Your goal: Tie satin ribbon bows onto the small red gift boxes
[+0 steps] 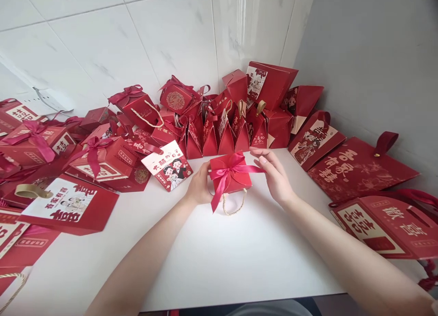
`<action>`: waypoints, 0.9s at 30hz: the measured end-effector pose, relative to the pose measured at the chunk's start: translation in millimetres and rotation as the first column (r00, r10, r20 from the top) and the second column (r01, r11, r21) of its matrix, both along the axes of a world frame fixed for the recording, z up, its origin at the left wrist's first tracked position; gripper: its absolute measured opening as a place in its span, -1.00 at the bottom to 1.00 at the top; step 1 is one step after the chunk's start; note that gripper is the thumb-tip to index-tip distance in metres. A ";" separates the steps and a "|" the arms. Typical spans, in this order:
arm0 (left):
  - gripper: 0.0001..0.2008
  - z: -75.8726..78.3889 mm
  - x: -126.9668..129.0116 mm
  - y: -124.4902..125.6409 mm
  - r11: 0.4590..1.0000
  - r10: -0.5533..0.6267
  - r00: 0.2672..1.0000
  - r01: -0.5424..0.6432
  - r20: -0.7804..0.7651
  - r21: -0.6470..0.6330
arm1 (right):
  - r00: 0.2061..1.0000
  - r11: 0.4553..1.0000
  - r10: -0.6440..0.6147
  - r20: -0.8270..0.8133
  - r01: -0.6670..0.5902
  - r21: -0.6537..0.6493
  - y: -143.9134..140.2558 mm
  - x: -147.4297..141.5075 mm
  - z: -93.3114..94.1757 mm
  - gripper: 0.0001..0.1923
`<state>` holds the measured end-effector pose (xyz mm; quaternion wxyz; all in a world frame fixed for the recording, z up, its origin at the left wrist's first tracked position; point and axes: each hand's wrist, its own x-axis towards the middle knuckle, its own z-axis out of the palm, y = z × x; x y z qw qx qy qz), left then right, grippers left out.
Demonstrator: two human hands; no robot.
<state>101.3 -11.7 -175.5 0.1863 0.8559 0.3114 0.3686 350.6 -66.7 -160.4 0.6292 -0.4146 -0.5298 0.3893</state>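
- The left hand [199, 186] grips the left side of a small red gift box [231, 175], fingers curled behind it and the thumb at its front corner.
- The right hand [274, 175] rests at the box's right edge, its fingers stretched out and pinching the end of the box's pink ribbon bow [228, 172].
- The box sits between the two hands, on or just above a white table [219, 256]; the view does not show which. A cream rope handle [234, 205] dangles below it, toward the person.
- Just left of the left hand lies a white card with a cartoon couple [168, 165].
- Beyond the hands, against the tiled wall, a row of folded red bags [222, 133] stands upright.
- Further left of the left hand, red boxes with ribbon bows [99, 156] are piled together.
- Right of the right hand, flat red bags with gold lettering [356, 167] lie along the wall.
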 end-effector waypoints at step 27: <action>-0.37 -0.7 6.7 9.9 0.842 0.141 0.969 -0.009 0.203 -0.540 | 0.878 0.879 0.473 0.072 -0.465 -0.106 10.3 -19.0 -21.8 -0.46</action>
